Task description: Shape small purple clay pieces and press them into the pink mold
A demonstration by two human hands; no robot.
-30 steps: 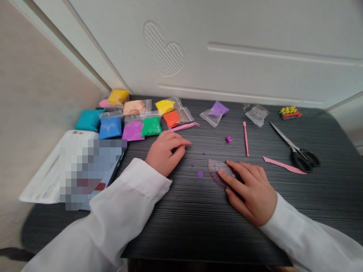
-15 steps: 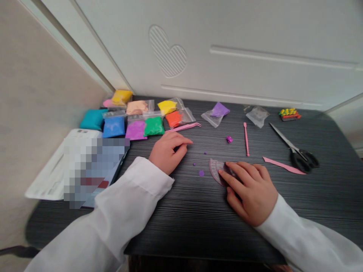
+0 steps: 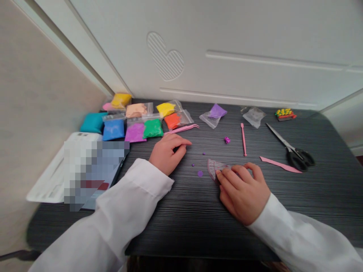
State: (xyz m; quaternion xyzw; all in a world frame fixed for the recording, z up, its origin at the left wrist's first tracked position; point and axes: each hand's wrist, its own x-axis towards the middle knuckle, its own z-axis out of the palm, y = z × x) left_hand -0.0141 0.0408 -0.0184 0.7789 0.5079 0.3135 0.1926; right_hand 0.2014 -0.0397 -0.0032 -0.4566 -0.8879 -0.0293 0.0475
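There are two hands (image 3: 245, 192), one protractor (image 3: 212, 168), one purple disc (image 3: 200, 173), two purple balls (image 3: 203, 153), one magenta lump (image 3: 227, 140), three pink tools (image 3: 244, 140), one pair of scissors (image 3: 300, 159) and at least nine coloured packets (image 3: 153, 127).

The worktop (image 3: 181, 226) is black or very dark grey, with fine pale lines running across it from side to side and a rounded far right corner. Right behind its far edge rises a white panel (image 3: 244, 30), bearing a tilted heart (image 3: 166, 56) filled with slanting stripes. A long moulded bar (image 3: 272, 60) lies to the right of the heart, and a thinner moulded line (image 3: 221, 95) runs lower down. Beyond the left edge stands a beige, faintly mottled wall (image 3: 34, 98), met by a white upright band (image 3: 65, 41). Another pale surface (image 3: 346, 122) shows past the far right corner. The light is soft and rather dim, leaving a faint sheen on the worktop.
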